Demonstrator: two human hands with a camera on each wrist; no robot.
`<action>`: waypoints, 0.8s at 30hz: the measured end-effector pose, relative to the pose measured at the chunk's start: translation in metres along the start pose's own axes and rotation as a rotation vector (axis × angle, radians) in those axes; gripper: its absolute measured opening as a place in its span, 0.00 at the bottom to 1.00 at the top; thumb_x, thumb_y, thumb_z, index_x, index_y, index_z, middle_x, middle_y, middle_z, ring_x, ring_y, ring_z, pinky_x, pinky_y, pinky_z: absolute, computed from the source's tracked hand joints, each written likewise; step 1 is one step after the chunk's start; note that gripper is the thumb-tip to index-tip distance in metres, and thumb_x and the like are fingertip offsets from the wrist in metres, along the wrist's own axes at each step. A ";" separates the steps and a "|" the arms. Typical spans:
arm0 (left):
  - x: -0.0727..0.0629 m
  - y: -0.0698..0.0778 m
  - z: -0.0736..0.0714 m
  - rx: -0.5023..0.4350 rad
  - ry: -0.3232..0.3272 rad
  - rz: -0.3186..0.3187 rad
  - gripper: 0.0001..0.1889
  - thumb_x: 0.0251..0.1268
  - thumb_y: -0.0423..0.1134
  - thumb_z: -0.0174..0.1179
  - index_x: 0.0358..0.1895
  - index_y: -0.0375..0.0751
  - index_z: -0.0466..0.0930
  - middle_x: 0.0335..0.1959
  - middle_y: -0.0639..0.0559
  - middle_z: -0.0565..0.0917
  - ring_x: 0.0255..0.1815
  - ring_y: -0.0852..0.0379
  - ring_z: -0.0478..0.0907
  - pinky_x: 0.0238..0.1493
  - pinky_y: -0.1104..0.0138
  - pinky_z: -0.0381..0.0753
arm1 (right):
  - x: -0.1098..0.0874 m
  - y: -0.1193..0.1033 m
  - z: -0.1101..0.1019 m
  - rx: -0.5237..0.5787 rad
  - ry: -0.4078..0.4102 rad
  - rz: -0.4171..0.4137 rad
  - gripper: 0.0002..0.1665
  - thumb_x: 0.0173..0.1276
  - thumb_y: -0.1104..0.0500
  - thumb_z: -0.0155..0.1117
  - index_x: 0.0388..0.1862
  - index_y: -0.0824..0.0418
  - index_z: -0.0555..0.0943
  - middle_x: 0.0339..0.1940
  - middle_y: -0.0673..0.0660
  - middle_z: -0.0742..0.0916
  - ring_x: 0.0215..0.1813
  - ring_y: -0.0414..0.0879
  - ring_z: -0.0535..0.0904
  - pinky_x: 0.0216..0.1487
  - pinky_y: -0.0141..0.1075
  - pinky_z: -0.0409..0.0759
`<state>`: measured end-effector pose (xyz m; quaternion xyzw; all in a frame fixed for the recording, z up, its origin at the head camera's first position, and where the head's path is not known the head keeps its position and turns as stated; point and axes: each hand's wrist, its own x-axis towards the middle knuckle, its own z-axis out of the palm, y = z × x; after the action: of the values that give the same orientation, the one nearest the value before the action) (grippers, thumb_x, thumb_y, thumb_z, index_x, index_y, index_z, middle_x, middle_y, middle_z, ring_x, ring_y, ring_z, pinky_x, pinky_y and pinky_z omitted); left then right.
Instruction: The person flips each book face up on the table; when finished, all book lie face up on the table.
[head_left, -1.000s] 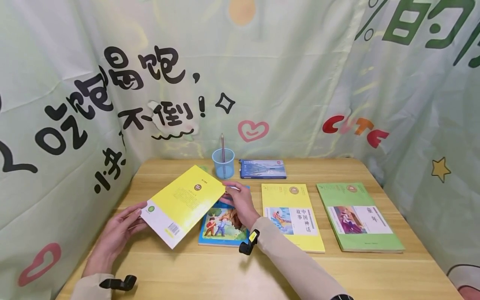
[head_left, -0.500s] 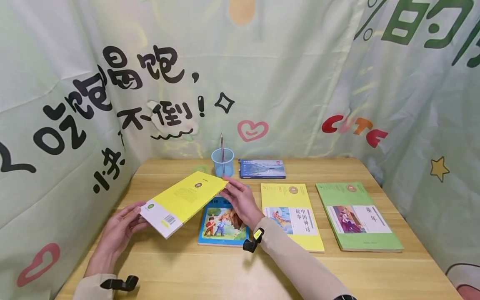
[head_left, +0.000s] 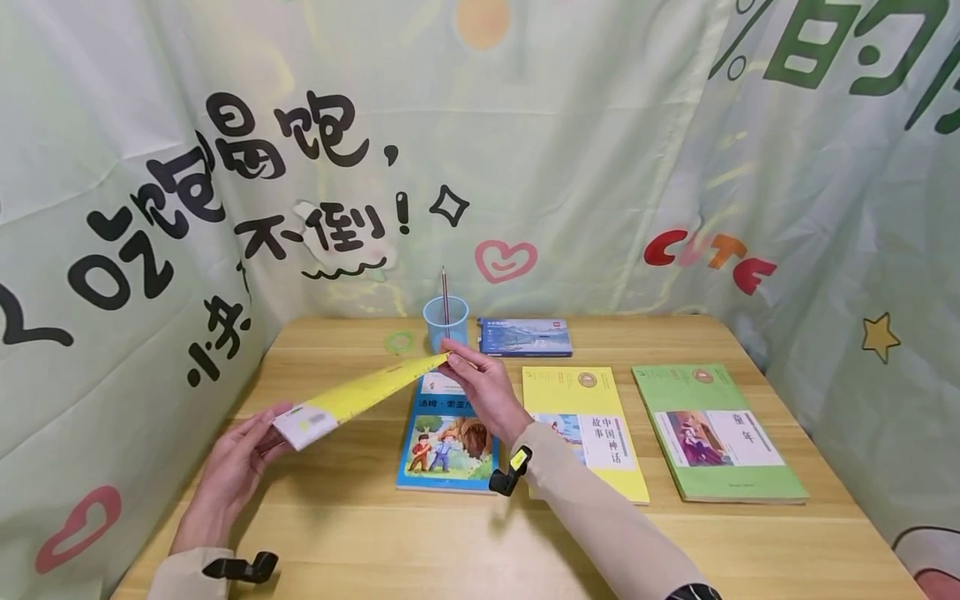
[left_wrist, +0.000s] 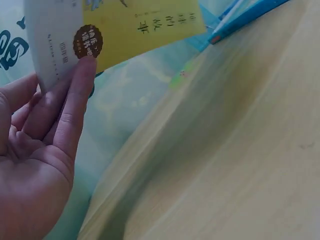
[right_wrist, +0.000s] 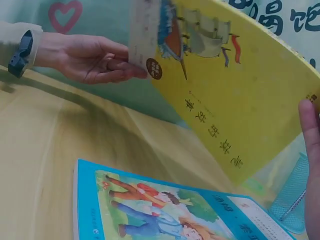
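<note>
Between both hands a thin yellow book (head_left: 367,393) is held tilted above the table. Its back cover, with a white barcode strip, faces up in the head view; the front cover (right_wrist: 235,90), with a ship drawing, faces down. My left hand (head_left: 234,467) pinches the corner at the white end, thumb above and fingers underneath. At the opposite corner my right hand (head_left: 483,392) pinches the yellow end. Under and beside that end lies a blue book (head_left: 448,454) with cartoon children on its cover, partly covered by the right hand and the held book.
Right of the blue book lie another yellow book (head_left: 585,392) and a green book (head_left: 716,479). A blue mesh cup (head_left: 437,321) with a pencil and a flat blue box (head_left: 525,337) stand at the back. Printed fabric (head_left: 585,167) encloses the wooden table (head_left: 420,550).
The held yellow book has tipped toward edge-on, its near corner rising and its back cover showing less. More of the blue book's title shows. Both hands keep their grip.
</note>
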<state>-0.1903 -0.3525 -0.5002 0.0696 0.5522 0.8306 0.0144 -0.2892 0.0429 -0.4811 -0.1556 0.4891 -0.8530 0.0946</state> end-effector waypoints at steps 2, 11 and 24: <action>0.001 -0.002 0.001 -0.003 -0.028 0.038 0.20 0.92 0.35 0.43 0.63 0.42 0.88 0.56 0.49 0.93 0.55 0.55 0.93 0.60 0.65 0.89 | 0.001 -0.001 0.001 -0.009 0.032 -0.008 0.25 0.87 0.65 0.57 0.78 0.69 0.75 0.72 0.57 0.85 0.63 0.45 0.87 0.72 0.37 0.84; 0.004 -0.008 0.015 0.164 0.045 0.282 0.18 0.89 0.28 0.46 0.66 0.32 0.85 0.53 0.50 0.94 0.51 0.58 0.91 0.53 0.69 0.89 | 0.004 -0.007 0.002 -0.033 0.110 -0.065 0.24 0.86 0.62 0.59 0.76 0.67 0.79 0.67 0.57 0.86 0.54 0.41 0.84 0.64 0.32 0.86; 0.001 -0.007 0.020 0.335 0.202 0.116 0.15 0.86 0.35 0.58 0.67 0.45 0.87 0.45 0.59 0.95 0.42 0.60 0.94 0.46 0.65 0.93 | -0.002 0.000 -0.007 -0.107 0.147 0.063 0.26 0.85 0.55 0.63 0.75 0.65 0.80 0.67 0.61 0.88 0.54 0.43 0.90 0.59 0.36 0.91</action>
<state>-0.1890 -0.3310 -0.4985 0.0193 0.6764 0.7293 -0.1009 -0.2900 0.0492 -0.4846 -0.0818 0.5443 -0.8313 0.0769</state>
